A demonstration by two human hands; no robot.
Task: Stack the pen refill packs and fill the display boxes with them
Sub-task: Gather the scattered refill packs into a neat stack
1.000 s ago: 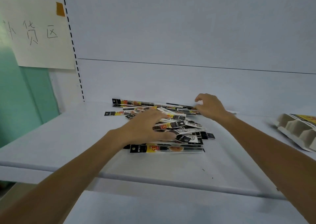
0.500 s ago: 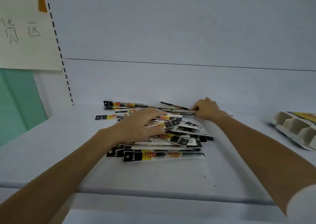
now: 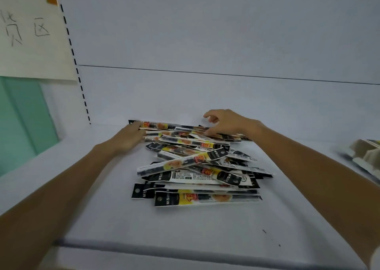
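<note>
Head view, looking down onto a white shelf (image 3: pixel 185 228).

- Pen refill packs (image 3: pixel 197 166): 1 loose heap mid-shelf, long narrow sleeves crossing at many angles. The nearest few lie roughly parallel and flat; the upper ones sit skewed and overlapping. No squared stack is visible.
- Left hand (image 3: pixel 128 136): at the far-left corner of the heap, fingers stretched out against the left ends of the rear packs, touching them. No curl around a pack shows, so it reads as a flat, released hand nudging ends into line.
- Right hand (image 3: pixel 230 123): over the far-right part of the heap, palm down, lower fingers resting on the rear packs, 1 finger lifted and hooked. Whether it pinches a pack or only presses cannot be told.
- Display box (image 3: pixel 366 154): 1 cardboard box with divided compartments, lying tilted at the right edge of the shelf, well apart from the heap, blurred and partly cut off. No packs can be made out in its visible part.
- Paper sign (image 3: pixel 30 33): handwritten, taped upper left.

Judgement on progress: early. The 2 hands appear to be gathering the rear packs. Aligning the heap into stacks and loading the box both remain to be done.
</note>
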